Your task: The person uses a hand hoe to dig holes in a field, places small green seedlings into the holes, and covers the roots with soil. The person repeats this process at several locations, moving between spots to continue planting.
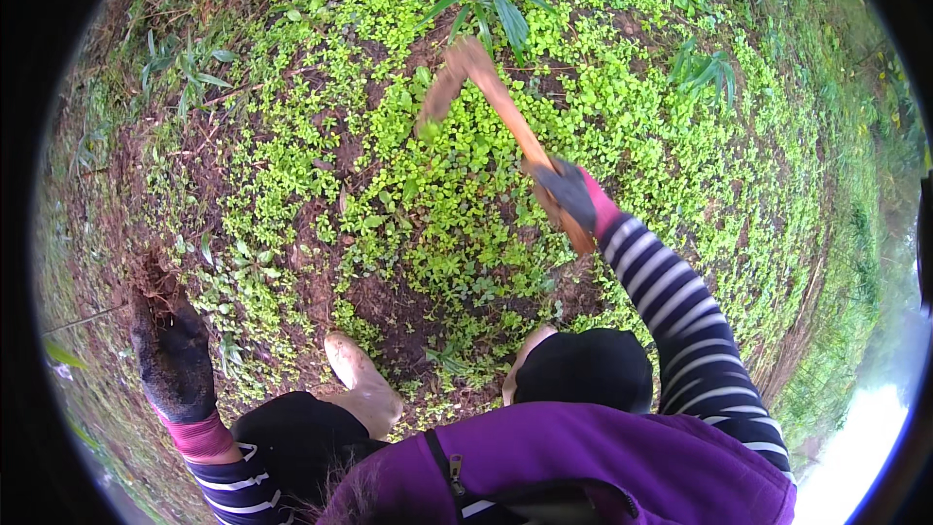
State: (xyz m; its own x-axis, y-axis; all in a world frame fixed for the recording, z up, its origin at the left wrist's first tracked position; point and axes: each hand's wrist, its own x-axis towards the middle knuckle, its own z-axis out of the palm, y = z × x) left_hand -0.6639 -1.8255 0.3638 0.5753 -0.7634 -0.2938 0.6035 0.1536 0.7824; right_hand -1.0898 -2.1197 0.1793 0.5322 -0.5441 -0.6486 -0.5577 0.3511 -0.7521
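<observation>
My right hand (pixel 565 193), in a dark glove with a pink cuff, grips the wooden handle of a short hand hoe (pixel 521 127). The hoe's head (pixel 441 91) is blurred and dirt-coated, and hangs over low green weeds (pixel 466 160) in front of me. At the far left, my left hand (pixel 175 357) wears a matching soil-stained glove. Its fingers are closed around a clump of roots with brown soil (pixel 157 281). A thin stem (pixel 87 317) runs leftward from near that clump; whether it belongs to it, I cannot tell.
My light-coloured boots (pixel 361 379) stand on dark soil (pixel 386 306) among the weeds. A narrow-leaved plant (pixel 496 0) grows beyond the hoe head, and a similar one (pixel 707 73) stands to the right. Taller grass (pixel 867 233) lines the right side.
</observation>
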